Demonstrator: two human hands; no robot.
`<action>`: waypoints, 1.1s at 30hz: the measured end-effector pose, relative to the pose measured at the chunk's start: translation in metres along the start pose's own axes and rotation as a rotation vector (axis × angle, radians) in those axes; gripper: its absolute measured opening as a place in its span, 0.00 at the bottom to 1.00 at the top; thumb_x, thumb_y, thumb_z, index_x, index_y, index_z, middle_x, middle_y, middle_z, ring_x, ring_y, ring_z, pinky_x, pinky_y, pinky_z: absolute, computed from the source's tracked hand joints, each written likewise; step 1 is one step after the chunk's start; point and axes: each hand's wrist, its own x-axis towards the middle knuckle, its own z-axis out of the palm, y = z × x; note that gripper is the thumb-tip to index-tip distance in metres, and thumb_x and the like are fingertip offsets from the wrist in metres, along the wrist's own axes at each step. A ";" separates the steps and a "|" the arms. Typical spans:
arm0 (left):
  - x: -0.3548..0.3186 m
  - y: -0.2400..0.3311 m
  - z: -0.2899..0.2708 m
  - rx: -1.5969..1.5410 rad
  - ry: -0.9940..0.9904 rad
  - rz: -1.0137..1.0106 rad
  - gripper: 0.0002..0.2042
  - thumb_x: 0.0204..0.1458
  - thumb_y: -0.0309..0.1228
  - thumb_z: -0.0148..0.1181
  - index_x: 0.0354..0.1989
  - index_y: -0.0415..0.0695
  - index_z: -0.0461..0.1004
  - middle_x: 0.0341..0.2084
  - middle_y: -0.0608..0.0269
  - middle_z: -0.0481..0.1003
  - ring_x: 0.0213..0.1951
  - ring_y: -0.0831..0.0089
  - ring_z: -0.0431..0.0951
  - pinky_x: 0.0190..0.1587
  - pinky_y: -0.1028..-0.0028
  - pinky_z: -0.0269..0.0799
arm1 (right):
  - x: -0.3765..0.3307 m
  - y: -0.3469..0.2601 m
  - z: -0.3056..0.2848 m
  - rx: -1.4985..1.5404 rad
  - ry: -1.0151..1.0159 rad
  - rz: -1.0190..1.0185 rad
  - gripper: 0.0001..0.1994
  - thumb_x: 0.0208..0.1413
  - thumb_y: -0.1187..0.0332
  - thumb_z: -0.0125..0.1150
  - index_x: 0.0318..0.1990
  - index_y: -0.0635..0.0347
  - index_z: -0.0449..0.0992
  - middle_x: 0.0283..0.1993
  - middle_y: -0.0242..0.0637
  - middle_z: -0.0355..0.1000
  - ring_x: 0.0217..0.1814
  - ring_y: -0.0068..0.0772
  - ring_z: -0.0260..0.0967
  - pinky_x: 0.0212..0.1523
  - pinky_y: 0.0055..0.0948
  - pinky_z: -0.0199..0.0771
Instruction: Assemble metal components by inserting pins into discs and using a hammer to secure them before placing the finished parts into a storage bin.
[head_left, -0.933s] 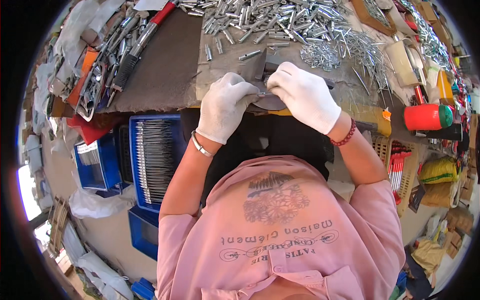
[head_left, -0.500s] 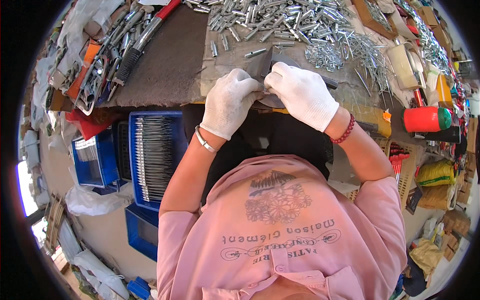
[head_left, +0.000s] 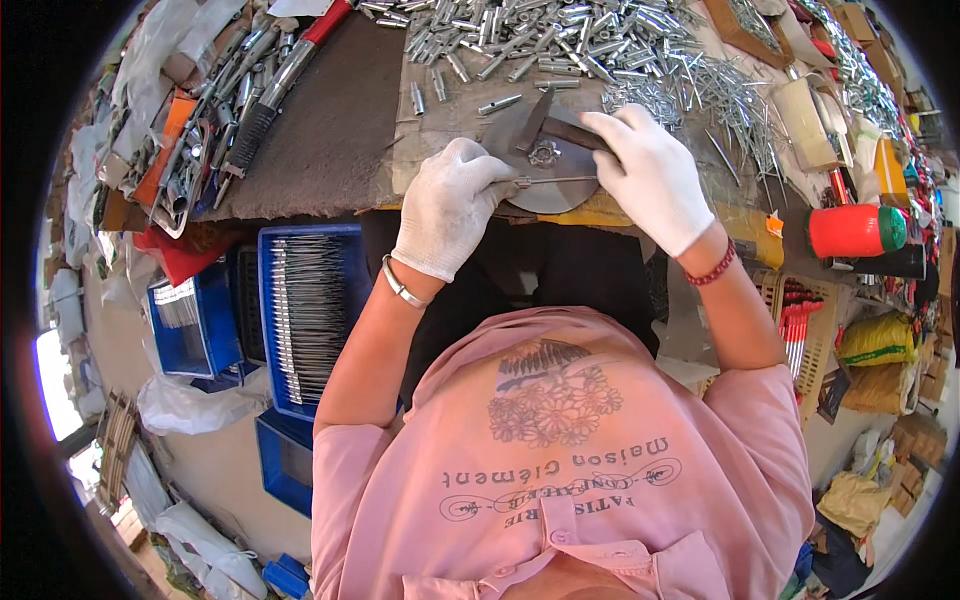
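A thin metal rod (head_left: pixel 553 181) lies across a round metal plate (head_left: pixel 548 165) at the table's (head_left: pixel 330 130) near edge. The left hand (head_left: pixel 447 207) pinches the rod's end in its grip; the right hand (head_left: pixel 652 175) presses closed on the other end. Loose metal pins (head_left: pixel 560 40) lie heaped beyond.

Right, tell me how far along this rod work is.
Done, by the look of it: a blue crate under the bench holds many thin rods laid side by side. In hand: the left hand and right hand hold one thin rod across a round metal disc. Left: a heap of loose metal pieces on the bench.
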 end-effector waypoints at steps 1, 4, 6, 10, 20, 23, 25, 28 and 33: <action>0.000 0.000 -0.001 -0.014 -0.004 0.007 0.06 0.47 0.27 0.75 0.32 0.48 0.84 0.31 0.60 0.77 0.37 0.54 0.81 0.39 0.60 0.76 | -0.006 -0.006 -0.005 0.091 0.016 0.092 0.20 0.56 0.72 0.68 0.58 0.53 0.81 0.48 0.40 0.75 0.49 0.45 0.78 0.49 0.38 0.80; 0.000 0.000 0.000 -0.043 -0.013 0.009 0.06 0.47 0.27 0.75 0.32 0.46 0.84 0.31 0.59 0.77 0.37 0.54 0.81 0.39 0.60 0.76 | -0.026 -0.016 -0.020 0.180 0.168 0.009 0.22 0.55 0.76 0.69 0.58 0.51 0.82 0.48 0.40 0.75 0.45 0.46 0.78 0.46 0.37 0.80; 0.000 0.000 0.000 -0.057 -0.023 0.012 0.07 0.46 0.26 0.76 0.32 0.46 0.84 0.30 0.59 0.77 0.37 0.54 0.81 0.39 0.60 0.76 | -0.034 -0.021 -0.020 0.199 0.242 -0.059 0.21 0.54 0.79 0.70 0.57 0.52 0.83 0.46 0.39 0.76 0.43 0.45 0.77 0.45 0.37 0.80; 0.001 0.000 0.002 -0.111 -0.003 0.011 0.07 0.46 0.25 0.76 0.32 0.45 0.83 0.30 0.59 0.77 0.36 0.54 0.80 0.39 0.60 0.76 | -0.045 -0.019 -0.004 0.115 0.184 -0.132 0.20 0.54 0.80 0.70 0.54 0.50 0.85 0.41 0.37 0.76 0.41 0.42 0.77 0.41 0.35 0.79; 0.003 0.005 -0.005 -0.097 0.000 0.027 0.06 0.47 0.24 0.74 0.32 0.45 0.83 0.31 0.59 0.77 0.36 0.55 0.80 0.38 0.60 0.75 | -0.053 -0.016 0.004 0.154 0.172 -0.103 0.23 0.54 0.80 0.69 0.58 0.52 0.84 0.41 0.39 0.76 0.41 0.44 0.77 0.43 0.37 0.79; 0.001 -0.002 -0.002 -0.147 -0.008 0.014 0.06 0.47 0.24 0.74 0.32 0.45 0.84 0.31 0.59 0.77 0.36 0.55 0.80 0.38 0.61 0.76 | -0.045 -0.013 -0.002 0.217 0.223 -0.067 0.21 0.56 0.80 0.68 0.58 0.52 0.83 0.42 0.41 0.76 0.40 0.44 0.78 0.43 0.36 0.79; -0.001 -0.005 0.000 -0.147 -0.011 0.000 0.06 0.46 0.24 0.75 0.32 0.45 0.84 0.30 0.59 0.77 0.36 0.55 0.80 0.39 0.61 0.76 | -0.035 -0.010 0.001 0.245 0.182 -0.032 0.21 0.57 0.79 0.67 0.58 0.52 0.83 0.42 0.41 0.76 0.40 0.44 0.78 0.43 0.37 0.79; 0.000 -0.009 0.000 -0.156 -0.026 0.007 0.06 0.46 0.25 0.75 0.32 0.46 0.85 0.30 0.59 0.77 0.35 0.56 0.80 0.39 0.62 0.76 | -0.026 -0.004 0.007 0.205 0.116 0.023 0.19 0.57 0.74 0.69 0.57 0.49 0.84 0.43 0.40 0.76 0.42 0.44 0.77 0.44 0.39 0.79; -0.005 -0.009 -0.003 -0.213 -0.029 -0.003 0.07 0.45 0.25 0.76 0.33 0.46 0.86 0.31 0.59 0.77 0.35 0.57 0.80 0.39 0.63 0.76 | -0.038 -0.030 -0.001 0.023 -0.056 -0.007 0.10 0.52 0.64 0.74 0.37 0.52 0.78 0.41 0.37 0.76 0.44 0.46 0.77 0.42 0.40 0.78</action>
